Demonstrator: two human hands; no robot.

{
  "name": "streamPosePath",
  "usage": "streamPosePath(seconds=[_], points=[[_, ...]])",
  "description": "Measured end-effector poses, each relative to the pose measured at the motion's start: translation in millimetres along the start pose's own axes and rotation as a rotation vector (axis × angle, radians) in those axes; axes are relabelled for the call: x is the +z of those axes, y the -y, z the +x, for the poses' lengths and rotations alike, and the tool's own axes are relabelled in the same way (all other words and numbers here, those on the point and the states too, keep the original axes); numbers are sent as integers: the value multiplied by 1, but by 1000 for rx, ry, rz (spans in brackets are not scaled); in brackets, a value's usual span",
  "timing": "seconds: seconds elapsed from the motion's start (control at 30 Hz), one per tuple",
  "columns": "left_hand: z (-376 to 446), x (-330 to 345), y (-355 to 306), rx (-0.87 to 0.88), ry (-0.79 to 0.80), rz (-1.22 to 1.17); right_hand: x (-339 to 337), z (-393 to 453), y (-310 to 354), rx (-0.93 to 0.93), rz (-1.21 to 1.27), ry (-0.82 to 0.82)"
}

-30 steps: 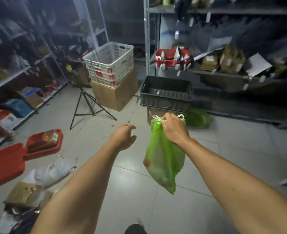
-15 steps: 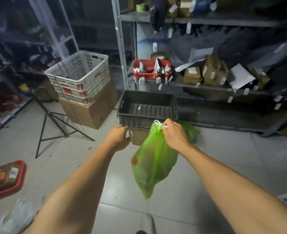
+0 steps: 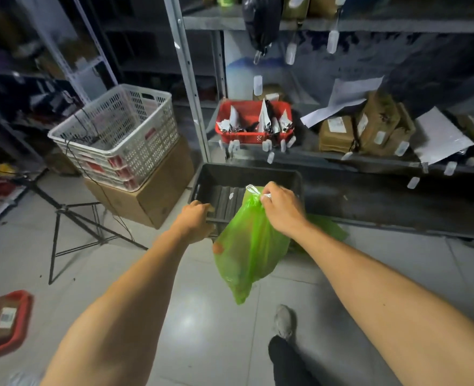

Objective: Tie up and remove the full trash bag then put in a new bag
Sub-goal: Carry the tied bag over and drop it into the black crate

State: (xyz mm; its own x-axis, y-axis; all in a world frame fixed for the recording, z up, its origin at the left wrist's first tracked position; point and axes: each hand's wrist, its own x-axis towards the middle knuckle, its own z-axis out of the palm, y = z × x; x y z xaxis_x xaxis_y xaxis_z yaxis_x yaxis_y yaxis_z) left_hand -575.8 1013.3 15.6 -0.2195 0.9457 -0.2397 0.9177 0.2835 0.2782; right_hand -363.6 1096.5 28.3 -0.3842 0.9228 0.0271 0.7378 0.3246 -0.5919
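Observation:
A filled green trash bag (image 3: 247, 246) hangs in mid-air over the tiled floor, its neck gathered by a white drawstring (image 3: 254, 190). My right hand (image 3: 281, 210) is closed around the neck and string, carrying the bag. My left hand (image 3: 195, 220) is stretched forward with its fingers curled, at the front-left rim of a black plastic crate (image 3: 258, 174). Whether it touches the rim is unclear. A second green bag (image 3: 327, 229) lies on the floor behind my right wrist, mostly hidden. No trash bin is in sight.
A white basket (image 3: 124, 129) sits on a cardboard box (image 3: 152, 196) to the left, with a black tripod (image 3: 71, 224) in front. Metal shelving (image 3: 191, 107) holds a red basket (image 3: 254, 118) and parcels. A red tray (image 3: 4, 321) lies at lower left. My foot (image 3: 284, 321) is below the bag.
I have walked closer to the black crate and shelving, carrying the bag in my right hand. My left hand has moved from open air to the crate's front rim.

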Motion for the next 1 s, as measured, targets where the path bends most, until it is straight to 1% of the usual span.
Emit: streamPosePath(seconds=[0.1, 0.23, 0.43, 0.63, 0.8, 0.9, 1.0], points=[[51, -13, -6, -37, -4, -11, -9, 65, -11, -34, 43, 8], [104, -31, -12, -99, 26, -4, -10, 143, -12, -78, 60, 65], [168, -48, 1, -153, 22, -25, 17, 225, -2, -146, 74, 121], [238, -54, 43, -196, 20, -93, 59, 304, 2, -168, -13, 161], [301, -54, 87, -218, 14, -206, 101, 367, -2, -128, -124, 182], [334, -56, 112, -214, 39, -232, 124, 399, 4, -119, -176, 202], [362, -57, 138, -231, 77, -256, 147, 422, 12, -148, -187, 228]])
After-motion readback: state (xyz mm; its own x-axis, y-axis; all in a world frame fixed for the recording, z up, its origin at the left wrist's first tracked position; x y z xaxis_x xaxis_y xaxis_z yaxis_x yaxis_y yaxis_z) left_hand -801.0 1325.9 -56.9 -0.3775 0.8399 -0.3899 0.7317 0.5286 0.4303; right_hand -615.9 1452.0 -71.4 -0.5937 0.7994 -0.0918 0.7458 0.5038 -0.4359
